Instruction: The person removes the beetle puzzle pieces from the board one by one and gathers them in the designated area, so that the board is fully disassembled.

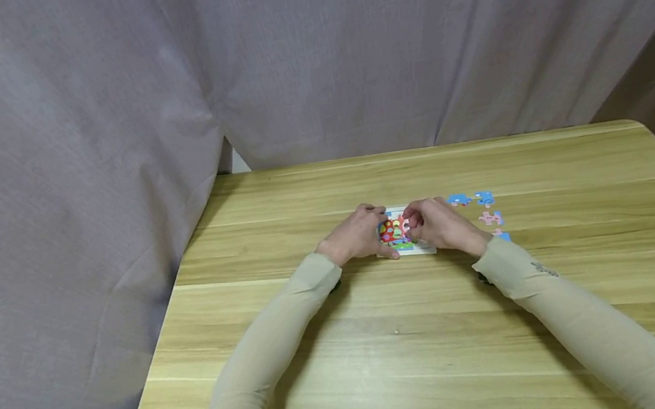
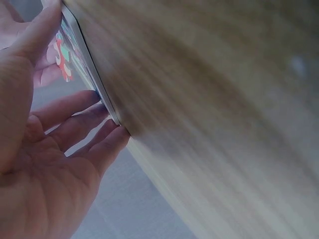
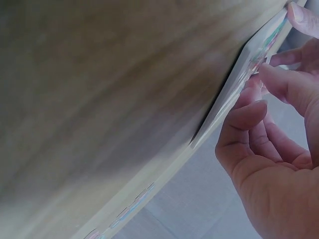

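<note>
A jigsaw puzzle board [image 1: 425, 251] with a white border and a colourful picture lies flat on the table. My left hand [image 1: 358, 234] holds it at the left side, with the thumb at the near edge and the fingers [image 2: 75, 105] at the side farther off. Over the board's right part, my right hand [image 1: 440, 223] pinches a red puzzle piece [image 2: 63, 60] with white spots between thumb and fingers. Whether that piece touches the board I cannot tell. The right hand covers part of the picture in the head view.
Several loose puzzle pieces lie right of the board, among them a blue one [image 1: 459, 200], another blue one [image 1: 484, 198] and a pink one [image 1: 491, 218]. The wooden table [image 1: 400, 362] ends at a grey curtain [image 1: 332, 57] behind and to the left.
</note>
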Available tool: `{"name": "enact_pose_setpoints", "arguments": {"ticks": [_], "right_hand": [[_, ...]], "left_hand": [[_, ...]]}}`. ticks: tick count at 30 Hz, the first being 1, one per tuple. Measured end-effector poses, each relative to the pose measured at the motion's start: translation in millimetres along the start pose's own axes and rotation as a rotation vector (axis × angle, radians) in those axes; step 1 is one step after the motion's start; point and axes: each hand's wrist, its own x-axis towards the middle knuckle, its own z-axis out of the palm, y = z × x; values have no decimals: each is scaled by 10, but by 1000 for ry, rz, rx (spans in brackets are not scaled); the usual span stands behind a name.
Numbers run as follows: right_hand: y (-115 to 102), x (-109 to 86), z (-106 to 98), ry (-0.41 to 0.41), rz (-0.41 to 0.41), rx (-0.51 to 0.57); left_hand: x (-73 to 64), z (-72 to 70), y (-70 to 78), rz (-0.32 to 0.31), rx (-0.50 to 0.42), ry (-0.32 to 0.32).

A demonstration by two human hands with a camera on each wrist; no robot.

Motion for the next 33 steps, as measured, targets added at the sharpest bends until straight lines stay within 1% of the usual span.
{"name": "enact_pose_setpoints", "arguments": {"ticks": [6,11,21,27,30,33], "right_hand": [[48,-44,-48,1,1,30],[137,-124,-120,17,0,42],[361,-326,-268,76,-33,21],[480,-423,-353,98,-50,23],[532,-467,-402,99,-38,15],[587,-504,-447,88,-1,7]], "left_hand": [[8,2,0,-1,-9,14],[-2,-2,4,-16,-21,8],[-20,-9,13,-23,-16,-11],[-22,-11,19,-24,-18,-10],[-23,-11,16,-27,-26,-8],[-23,-12,14,-33,-29,-11]]}}
